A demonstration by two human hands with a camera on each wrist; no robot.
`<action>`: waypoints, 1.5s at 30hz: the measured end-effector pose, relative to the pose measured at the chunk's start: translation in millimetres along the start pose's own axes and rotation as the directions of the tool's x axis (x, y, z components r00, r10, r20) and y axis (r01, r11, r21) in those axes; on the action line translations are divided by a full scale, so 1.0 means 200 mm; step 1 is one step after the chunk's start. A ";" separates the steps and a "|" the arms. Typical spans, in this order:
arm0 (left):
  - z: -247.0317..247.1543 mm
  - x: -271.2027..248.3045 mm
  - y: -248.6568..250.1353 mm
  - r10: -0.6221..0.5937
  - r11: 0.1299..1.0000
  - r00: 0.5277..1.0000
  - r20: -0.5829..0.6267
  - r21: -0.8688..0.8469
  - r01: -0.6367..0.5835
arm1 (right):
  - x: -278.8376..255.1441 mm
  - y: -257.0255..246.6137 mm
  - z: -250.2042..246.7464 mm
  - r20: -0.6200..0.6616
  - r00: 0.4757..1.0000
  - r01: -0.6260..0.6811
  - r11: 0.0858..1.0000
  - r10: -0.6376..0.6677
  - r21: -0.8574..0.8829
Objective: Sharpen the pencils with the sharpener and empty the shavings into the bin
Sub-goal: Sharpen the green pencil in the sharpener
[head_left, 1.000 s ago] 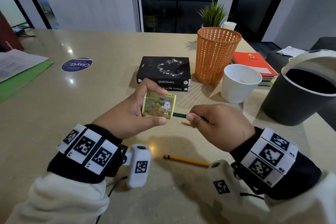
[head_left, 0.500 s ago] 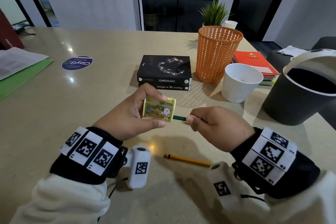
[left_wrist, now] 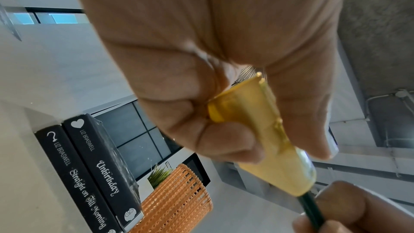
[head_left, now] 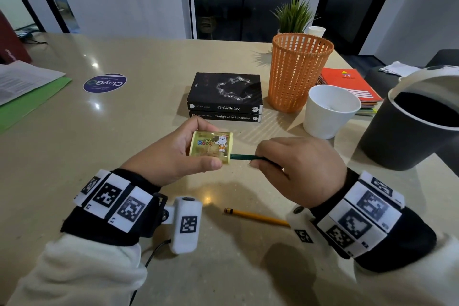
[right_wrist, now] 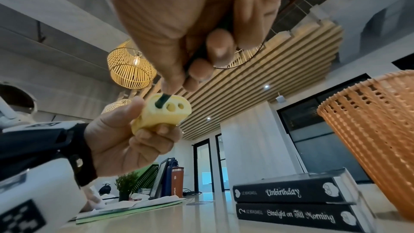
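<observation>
One yellow pencil (head_left: 257,217) lies nearest on the worktop (head_left: 74,156). Above it, the left hand (head_left: 171,156) holds one yellow sharpener (head_left: 211,147). The right hand (head_left: 298,169) pinches one green pencil (head_left: 242,157), stuck in the sharpener's side. Farther right stands one dark bin (head_left: 397,141).

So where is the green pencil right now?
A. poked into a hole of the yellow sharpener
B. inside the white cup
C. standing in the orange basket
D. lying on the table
A: the green pencil goes into one hole of the yellow sharpener, held by the left hand, while the right hand grips its other end.
</observation>
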State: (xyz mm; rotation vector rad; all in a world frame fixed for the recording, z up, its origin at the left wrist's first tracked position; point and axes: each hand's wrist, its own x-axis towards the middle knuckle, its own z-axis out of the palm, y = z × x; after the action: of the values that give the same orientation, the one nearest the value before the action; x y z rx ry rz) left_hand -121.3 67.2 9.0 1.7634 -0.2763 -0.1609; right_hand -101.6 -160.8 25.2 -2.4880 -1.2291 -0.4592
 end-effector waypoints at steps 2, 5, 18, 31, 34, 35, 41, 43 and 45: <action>0.00 0.00 0.00 0.004 1.000 1.000 0.006 0.006 -0.004 | 0.00 0.00 0.01 -0.012 1.000 -0.006 1.000 0.006 0.013; 0.00 -0.01 0.00 0.026 1.000 1.000 0.011 0.012 -0.026 | 0.00 0.01 0.03 -0.036 0.999 -0.011 0.999 0.013 0.043; 0.01 0.00 -0.01 0.106 0.992 0.994 -0.001 0.062 -0.106 | -0.01 0.06 0.10 0.059 0.995 -0.087 0.983 0.078 0.160; -0.11 -0.01 -0.04 0.075 0.995 0.983 -0.168 -0.051 -0.085 | -0.03 0.11 0.02 0.033 0.991 -0.133 0.985 0.130 0.106; -0.12 -0.01 -0.04 0.077 0.994 0.977 -0.198 -0.062 -0.091 | -0.04 0.10 0.02 0.004 0.990 -0.141 0.984 0.141 0.108; -0.12 -0.01 -0.04 0.081 0.993 0.976 -0.204 -0.070 -0.097 | -0.04 0.10 0.01 -0.005 0.990 -0.142 0.984 0.143 0.109; -0.12 -0.01 -0.06 0.073 0.991 0.978 -0.195 -0.093 -0.092 | -0.04 0.11 0.01 -0.045 0.992 -0.108 0.981 0.117 0.161; -0.12 -0.01 -0.06 0.067 0.992 0.982 -0.178 -0.091 -0.084 | -0.04 0.11 0.01 -0.057 0.992 -0.100 0.979 0.112 0.178; -0.12 -0.01 -0.06 0.063 0.992 0.983 -0.170 -0.099 -0.080 | -0.04 0.11 0.02 -0.069 0.991 -0.099 0.978 0.113 0.184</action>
State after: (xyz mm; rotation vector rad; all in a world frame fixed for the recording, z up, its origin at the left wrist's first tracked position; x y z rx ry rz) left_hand -116.2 92.4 2.8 1.6484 -0.2059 0.0238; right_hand -88.0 -176.9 15.1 -2.3452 -1.0519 -0.3972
